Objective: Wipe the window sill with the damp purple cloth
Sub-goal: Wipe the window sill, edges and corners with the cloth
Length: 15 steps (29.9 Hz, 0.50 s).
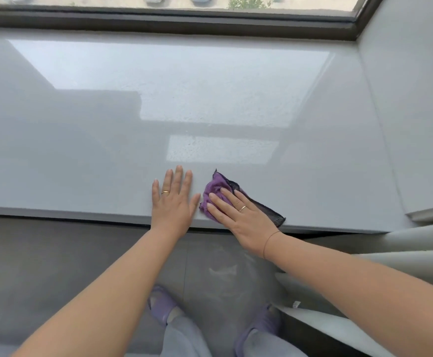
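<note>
The wide, glossy grey window sill (107, 140) fills the upper half of the view. A purple cloth (214, 188) with a dark mesh edge lies crumpled near the sill's front edge, right of centre. My right hand (238, 215) presses flat on the cloth with straight fingers, covering its middle. My left hand (173, 202) rests flat on the bare sill just left of the cloth, fingers straight and spread, not touching the cloth.
A dark window frame (158, 21) runs along the back of the sill. A grey side wall (411, 112) closes the sill on the right. Pale curtain folds (416, 253) hang at the lower right. Below are the dark floor and my feet in purple slippers (162, 306).
</note>
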Available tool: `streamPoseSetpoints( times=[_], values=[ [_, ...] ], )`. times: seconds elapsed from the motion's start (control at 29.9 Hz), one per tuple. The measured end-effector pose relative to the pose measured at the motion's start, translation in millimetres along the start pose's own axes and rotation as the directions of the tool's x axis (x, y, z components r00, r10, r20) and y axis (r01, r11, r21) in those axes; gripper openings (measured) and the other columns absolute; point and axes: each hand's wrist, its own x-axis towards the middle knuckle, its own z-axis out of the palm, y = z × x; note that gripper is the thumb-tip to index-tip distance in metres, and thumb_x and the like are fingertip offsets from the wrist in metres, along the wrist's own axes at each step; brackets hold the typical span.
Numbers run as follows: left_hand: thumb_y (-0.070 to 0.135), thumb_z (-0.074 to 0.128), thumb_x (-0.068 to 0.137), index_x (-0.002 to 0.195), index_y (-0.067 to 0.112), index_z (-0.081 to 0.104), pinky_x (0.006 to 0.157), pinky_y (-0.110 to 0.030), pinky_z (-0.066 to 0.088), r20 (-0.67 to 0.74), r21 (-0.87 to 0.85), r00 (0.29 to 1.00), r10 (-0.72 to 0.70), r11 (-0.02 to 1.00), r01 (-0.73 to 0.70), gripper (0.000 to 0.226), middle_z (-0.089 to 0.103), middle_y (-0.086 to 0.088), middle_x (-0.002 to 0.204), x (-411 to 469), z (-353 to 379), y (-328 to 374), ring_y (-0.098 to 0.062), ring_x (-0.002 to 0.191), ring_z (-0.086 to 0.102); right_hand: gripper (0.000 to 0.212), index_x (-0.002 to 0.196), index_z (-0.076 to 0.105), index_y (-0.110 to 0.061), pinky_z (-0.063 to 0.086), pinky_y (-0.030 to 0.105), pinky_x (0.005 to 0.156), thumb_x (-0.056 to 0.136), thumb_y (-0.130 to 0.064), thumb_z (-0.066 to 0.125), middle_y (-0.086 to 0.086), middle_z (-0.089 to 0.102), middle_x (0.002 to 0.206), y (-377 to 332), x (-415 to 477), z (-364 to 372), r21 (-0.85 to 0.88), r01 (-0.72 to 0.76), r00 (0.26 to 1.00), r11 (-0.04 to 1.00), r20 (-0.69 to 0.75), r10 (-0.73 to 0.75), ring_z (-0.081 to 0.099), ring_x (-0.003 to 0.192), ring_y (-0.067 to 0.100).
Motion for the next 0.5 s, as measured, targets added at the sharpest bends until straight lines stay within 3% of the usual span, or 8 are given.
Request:
streamPoseSetpoints(
  times=[0.1, 0.2, 0.5],
  values=[
    [0.049, 0.015, 0.097, 0.151, 0.023, -0.003, 0.117, -0.045, -0.007, -0.018, -0.035, 0.998, -0.055, 0.998, 0.055, 0.063, -0.008, -0.001, 0.160, 0, -1, -26, -0.020, 0.147, -0.007, 0.069, 0.148, 0.027, -0.019, 0.023, 0.046, 0.116, 0.080, -0.009, 0.020, 0.004, 0.027, 0.155, -14, 21, -5, 0.028, 0.023, 1.000, 0.999, 0.006, -0.023, 0.027, 0.142, 0.031],
    [0.050, 0.014, 0.097, 0.150, 0.023, -0.006, 0.117, -0.044, -0.007, -0.013, -0.036, 0.995, -0.095, 0.995, 0.095, 0.063, -0.010, 0.000, 0.160, -5, -1, -52, -0.019, 0.147, -0.009, 0.069, 0.151, 0.007, -0.018, 0.005, 0.048, 0.119, 0.083, -0.009, 0.014, 0.004, 0.005, 0.159, -29, 41, -9, 0.100, 0.036, 0.998, 0.994, 0.038, -0.040, 0.007, 0.146, 0.033],
    [0.054, 0.006, 0.094, 0.149, 0.026, -0.012, 0.116, -0.045, -0.008, 0.008, -0.002, 0.977, -0.212, 0.977, 0.212, 0.064, -0.012, 0.000, 0.159, -24, 1, -147, -0.020, 0.147, -0.011, 0.070, 0.147, -0.017, -0.019, -0.020, 0.044, 0.114, 0.090, -0.006, 0.020, 0.003, -0.018, 0.157, -84, 110, -25, 0.188, 0.058, 0.996, 0.980, 0.049, -0.068, -0.026, 0.139, 0.032]
  ],
)
